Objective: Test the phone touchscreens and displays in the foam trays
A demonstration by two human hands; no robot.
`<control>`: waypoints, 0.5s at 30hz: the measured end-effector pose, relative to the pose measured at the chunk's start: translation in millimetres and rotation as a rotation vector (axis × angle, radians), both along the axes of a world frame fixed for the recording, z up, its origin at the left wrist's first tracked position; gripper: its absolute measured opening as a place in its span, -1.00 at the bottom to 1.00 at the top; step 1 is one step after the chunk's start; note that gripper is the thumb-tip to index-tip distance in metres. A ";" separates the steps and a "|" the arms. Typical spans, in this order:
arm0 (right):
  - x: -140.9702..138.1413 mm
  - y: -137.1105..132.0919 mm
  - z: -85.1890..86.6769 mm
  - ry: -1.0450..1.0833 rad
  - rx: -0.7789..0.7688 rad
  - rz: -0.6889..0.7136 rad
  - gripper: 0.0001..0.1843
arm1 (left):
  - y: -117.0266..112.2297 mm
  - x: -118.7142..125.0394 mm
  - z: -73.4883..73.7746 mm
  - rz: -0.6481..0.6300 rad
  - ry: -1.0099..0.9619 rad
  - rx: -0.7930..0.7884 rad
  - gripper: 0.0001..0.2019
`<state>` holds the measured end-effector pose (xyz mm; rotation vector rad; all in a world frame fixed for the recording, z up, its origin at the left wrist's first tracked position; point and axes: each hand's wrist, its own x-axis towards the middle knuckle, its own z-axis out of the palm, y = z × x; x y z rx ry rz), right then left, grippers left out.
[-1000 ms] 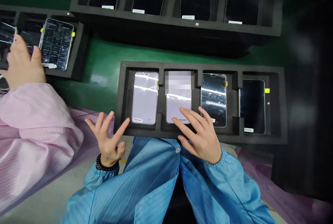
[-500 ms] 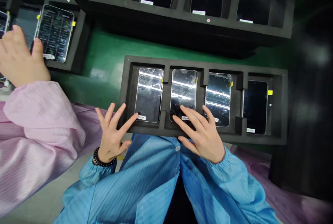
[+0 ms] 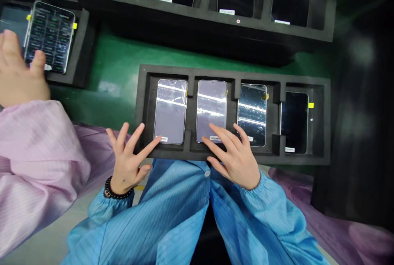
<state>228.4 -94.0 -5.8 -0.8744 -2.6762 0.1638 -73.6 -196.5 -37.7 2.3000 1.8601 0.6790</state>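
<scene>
Several smartphones lie face up in the slots of a black foam tray in front of me. With fingers spread, my left hand rests its index fingertip at the lower left corner of the leftmost phone, by a small white label. My right hand is open too, its fingertips over the lower part of the second phone. Both of these screens glow pale grey. The third phone and the fourth phone have dark screens. Yellow tabs stick out at the phones' right edges.
A larger black foam tray with several dark phones stands beyond mine. At the left, a co-worker's hand in a pink sleeve is over another tray, near a phone showing a grid. The green table shows between the trays.
The screens of the leftmost and second phones have turned from dark to pale grey. The whole view has shifted slightly; my hands keep their places on the phones.
</scene>
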 end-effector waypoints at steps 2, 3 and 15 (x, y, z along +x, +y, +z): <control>0.3 -0.1 -0.2 0.025 0.004 -0.001 -0.59 | 0.8 0.2 -0.2 0.004 -0.032 0.019 -0.38; 0.4 0.0 -0.2 0.047 0.010 -0.001 -0.57 | 1.1 0.1 -0.2 0.003 -0.053 0.046 -0.38; -0.3 -0.1 -0.5 0.045 0.018 -0.013 -0.56 | 1.4 0.2 -0.4 -0.033 -0.072 0.065 -0.38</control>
